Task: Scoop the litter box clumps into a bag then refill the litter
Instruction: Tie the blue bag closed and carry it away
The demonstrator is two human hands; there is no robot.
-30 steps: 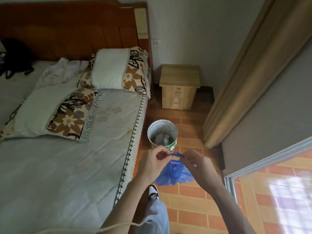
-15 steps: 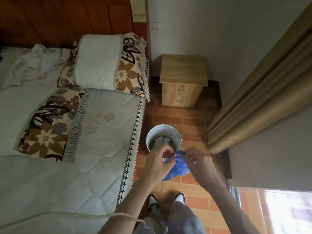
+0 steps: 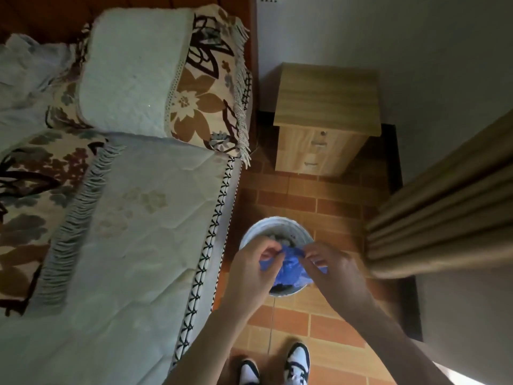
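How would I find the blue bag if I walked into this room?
Find the bed, then the brick floor beside it, where a white bucket stands. Above it, the left hand and right hand pinch the blue plastic bag, the only blue thing.

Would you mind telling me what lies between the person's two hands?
In the head view, a crumpled blue plastic bag is stretched between the left hand and right hand, over the round white bucket.
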